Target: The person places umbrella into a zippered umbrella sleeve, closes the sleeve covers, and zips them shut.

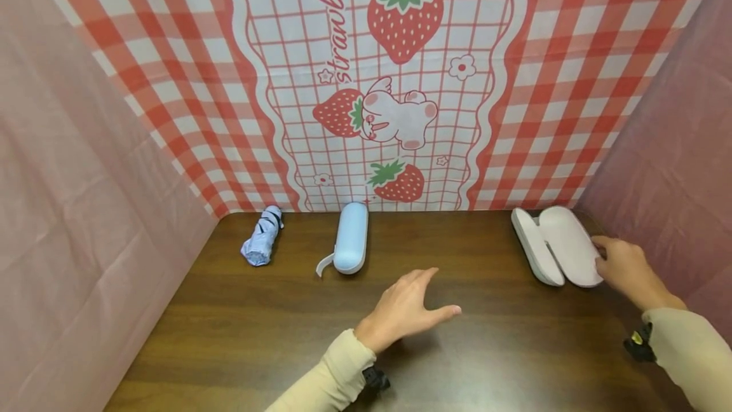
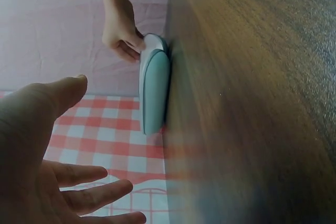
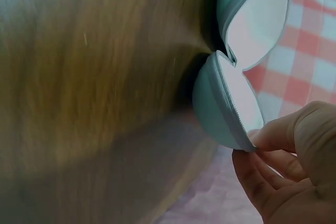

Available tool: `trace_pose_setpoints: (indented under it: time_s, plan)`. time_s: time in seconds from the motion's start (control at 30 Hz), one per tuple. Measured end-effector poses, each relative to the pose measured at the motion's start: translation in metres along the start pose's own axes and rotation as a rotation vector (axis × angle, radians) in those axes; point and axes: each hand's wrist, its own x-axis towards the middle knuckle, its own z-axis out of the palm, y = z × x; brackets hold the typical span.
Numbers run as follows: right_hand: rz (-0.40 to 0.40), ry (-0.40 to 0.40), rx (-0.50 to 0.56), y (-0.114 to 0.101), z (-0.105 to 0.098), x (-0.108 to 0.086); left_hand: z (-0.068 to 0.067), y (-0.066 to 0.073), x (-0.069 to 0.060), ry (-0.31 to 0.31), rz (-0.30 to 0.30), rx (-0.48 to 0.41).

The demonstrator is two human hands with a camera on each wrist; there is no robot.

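Note:
An opened zip-up eyeglass case (image 1: pixel 572 243), white inside, lies at the back right of the table. In the right wrist view the case (image 3: pixel 214 106) shows a pale green shell, with its two halves spread apart. My right hand (image 1: pixel 626 272) pinches the rim of the right half, thumb inside and fingers outside. Over the middle of the table hovers my left hand (image 1: pixel 400 310), thumb and fingers spread, holding nothing. In the left wrist view, the left hand (image 2: pixel 31 150) is apart from the case.
Toward the back centre-left lies a closed light-blue case (image 1: pixel 351 237) with a wrist strap (image 1: pixel 323 264). A folded lavender umbrella (image 1: pixel 263 236) is farther left. A strawberry-print cloth (image 1: pixel 486 164) hangs behind the brown wooden table (image 1: pixel 257 336), and pink cloth (image 1: pixel 103 164) flanks it.

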Motion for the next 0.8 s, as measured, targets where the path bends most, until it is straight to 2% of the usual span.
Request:
trace_pose_setpoints:
  time_s: [0.23,0.8]
  plan:
    - [-0.045,0.028,0.04,-0.027,0.009,-0.008,0.0,-0.003,0.003,0.021,-0.011,-0.025]
    - [-0.122,-0.052,0.147,-0.103,0.02,-0.019,0.007,-0.004,0.007,0.026,-0.061,-0.029]
